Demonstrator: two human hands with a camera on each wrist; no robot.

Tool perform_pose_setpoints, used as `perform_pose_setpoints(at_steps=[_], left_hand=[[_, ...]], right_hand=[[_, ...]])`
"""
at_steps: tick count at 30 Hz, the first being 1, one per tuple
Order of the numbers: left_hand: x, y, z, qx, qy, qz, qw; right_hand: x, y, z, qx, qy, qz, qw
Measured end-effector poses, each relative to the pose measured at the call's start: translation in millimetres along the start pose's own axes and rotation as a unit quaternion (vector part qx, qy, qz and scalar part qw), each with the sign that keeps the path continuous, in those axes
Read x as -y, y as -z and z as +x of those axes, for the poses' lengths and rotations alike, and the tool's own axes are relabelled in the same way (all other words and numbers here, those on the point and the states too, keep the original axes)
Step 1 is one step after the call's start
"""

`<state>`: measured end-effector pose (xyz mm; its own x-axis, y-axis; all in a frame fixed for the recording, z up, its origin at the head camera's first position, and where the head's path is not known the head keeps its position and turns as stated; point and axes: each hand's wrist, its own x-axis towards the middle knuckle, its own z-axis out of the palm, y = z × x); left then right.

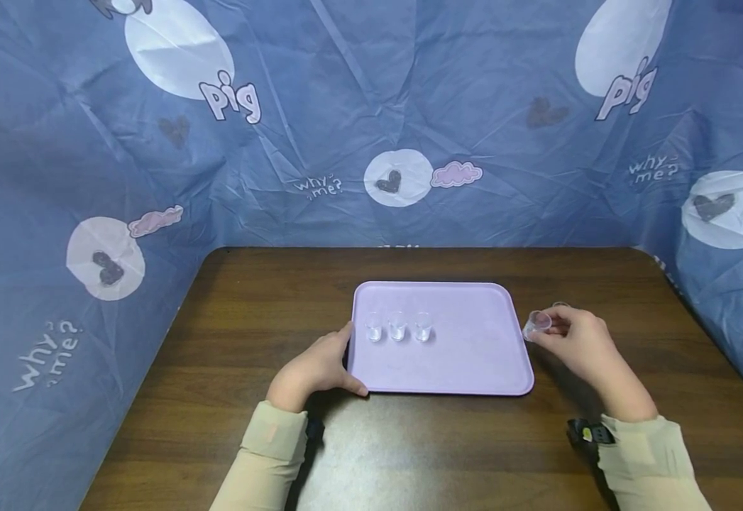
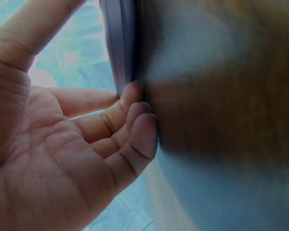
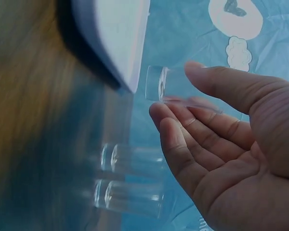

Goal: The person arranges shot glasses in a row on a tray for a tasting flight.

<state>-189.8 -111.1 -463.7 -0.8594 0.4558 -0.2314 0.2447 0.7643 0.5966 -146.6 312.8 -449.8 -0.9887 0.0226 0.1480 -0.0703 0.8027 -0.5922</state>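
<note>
My right hand (image 1: 580, 342) pinches a small clear shot glass (image 1: 538, 321) just beyond the right rim of a lilac tray (image 1: 467, 355). Thumb and fingers are on its sides in the right wrist view, its thick base toward the tray side. Three similar glasses stand in a row on the tray's left half: a left one (image 1: 374, 328), a middle one (image 1: 397, 327) and a right one (image 1: 423, 328). My left hand (image 1: 315, 363) spans the tray's near left corner; its relaxed fingers touch the left edge, the thumb by the front edge.
Two more clear glasses, one (image 3: 135, 158) beside another (image 3: 130, 197), stand on the wooden table (image 1: 435, 447) near my right hand; in the head view that hand mostly hides them. A blue printed cloth (image 1: 320, 128) hangs behind and at both sides.
</note>
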Motion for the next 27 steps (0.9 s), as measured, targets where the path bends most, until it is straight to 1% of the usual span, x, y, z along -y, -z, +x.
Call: perform_pose_setpoints(at_steps=[8, 14, 20, 27], left_hand=[[-0.7, 0.4, 0.0, 0.001, 0.001, 0.001, 1.0], [-1.2, 0.7, -0.1, 0.002, -0.002, 0.001, 1.0], [-1.4, 1.1, -0.3, 0.002, 0.001, 0.004, 1.0], [-0.9, 0.6, -0.9, -0.001, -0.003, 0.007, 1.0]], right_hand=[[16, -5, 7.4, -0.001, 0.021, 0.027, 0.9994], [28, -13, 11.8, 0.02, 0.026, 0.054, 0.998], [37, -25, 15.2, 0.032, 0.031, 0.059, 0.9973], [51, -36, 19.1, 0.036, 0.041, 0.066, 0.9963]])
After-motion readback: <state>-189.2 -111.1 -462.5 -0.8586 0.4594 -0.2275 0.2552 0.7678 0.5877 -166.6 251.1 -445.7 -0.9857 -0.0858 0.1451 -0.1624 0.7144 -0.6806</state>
